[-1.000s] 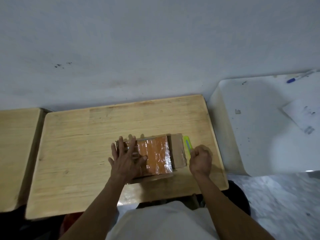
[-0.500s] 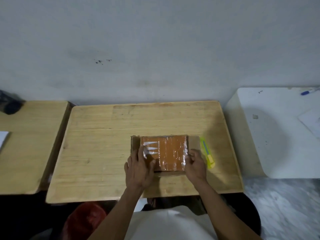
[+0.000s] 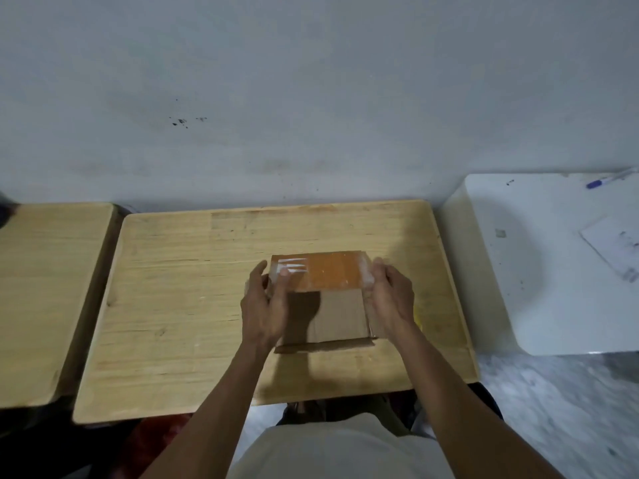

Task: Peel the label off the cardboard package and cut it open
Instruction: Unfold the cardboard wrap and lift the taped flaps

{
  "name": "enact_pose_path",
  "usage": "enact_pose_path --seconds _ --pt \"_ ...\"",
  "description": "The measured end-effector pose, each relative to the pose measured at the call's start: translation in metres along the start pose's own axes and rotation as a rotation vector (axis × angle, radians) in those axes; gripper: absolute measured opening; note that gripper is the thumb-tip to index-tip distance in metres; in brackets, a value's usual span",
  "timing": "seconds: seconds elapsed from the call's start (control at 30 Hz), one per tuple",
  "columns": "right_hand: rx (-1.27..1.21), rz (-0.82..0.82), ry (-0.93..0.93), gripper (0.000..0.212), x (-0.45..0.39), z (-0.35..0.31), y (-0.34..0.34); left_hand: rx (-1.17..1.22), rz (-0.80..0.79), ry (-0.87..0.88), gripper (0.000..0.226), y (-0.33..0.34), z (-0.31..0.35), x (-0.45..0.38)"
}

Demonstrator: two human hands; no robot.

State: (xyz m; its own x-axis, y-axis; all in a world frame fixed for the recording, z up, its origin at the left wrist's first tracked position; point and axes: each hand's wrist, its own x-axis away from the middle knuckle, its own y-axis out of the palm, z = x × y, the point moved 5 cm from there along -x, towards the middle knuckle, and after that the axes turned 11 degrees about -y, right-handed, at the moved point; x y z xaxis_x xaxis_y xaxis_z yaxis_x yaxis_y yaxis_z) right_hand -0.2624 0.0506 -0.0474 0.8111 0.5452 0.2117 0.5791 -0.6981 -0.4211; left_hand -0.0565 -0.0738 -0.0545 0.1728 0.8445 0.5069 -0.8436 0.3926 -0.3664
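Since half a second ago the cardboard package [image 3: 340,314] has been turned up by both hands, so its plain brown face now looks toward the camera and the orange taped face [image 3: 320,271] sits at its far side, where before that orange face lay flat and fully in view. The package stands near the middle of the wooden desk [image 3: 179,292], its near edge touching the desktop and casting a shadow there. The left hand [image 3: 264,307] grips the package's left side, thumb laid across the glossy tape and fingers curled round the left edge. The right hand [image 3: 390,299] clasps the right side, fingers wrapped over that edge. The yellow utility knife [image 3: 419,318] is almost wholly hidden behind the right wrist; only a sliver of yellow shows just to its right. Left of the desk stands a second wooden desk [image 3: 45,299], close beside it. To the right is a white table [image 3: 539,271] bearing a sheet of paper [image 3: 612,247] and, at its far edge, a blue-capped pen [image 3: 610,178].
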Motion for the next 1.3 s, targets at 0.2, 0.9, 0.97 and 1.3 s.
enact_pose_path --seconds 0.2,0.9,0.97,1.3 --pt "-0.097 -0.039 0.072 0.054 -0.061 -0.019 0.023 0.0 -0.036 -0.05 0.072 0.015 0.026 -0.042" --pt "0.829 -0.495 -0.386 0.056 0.027 0.084 0.062 -1.099 -0.211 0.226 0.079 0.05 -0.078 -0.025" --pt "0.878 -0.533 -0.412 0.058 0.038 0.097 0.063 -1.122 -0.204 0.231 0.081 0.048 -0.088 -0.02" --pt "0.99 -0.497 -0.478 0.063 0.076 0.125 0.055 -1.157 -0.041 0.278 0.079 0.033 -0.133 0.006"
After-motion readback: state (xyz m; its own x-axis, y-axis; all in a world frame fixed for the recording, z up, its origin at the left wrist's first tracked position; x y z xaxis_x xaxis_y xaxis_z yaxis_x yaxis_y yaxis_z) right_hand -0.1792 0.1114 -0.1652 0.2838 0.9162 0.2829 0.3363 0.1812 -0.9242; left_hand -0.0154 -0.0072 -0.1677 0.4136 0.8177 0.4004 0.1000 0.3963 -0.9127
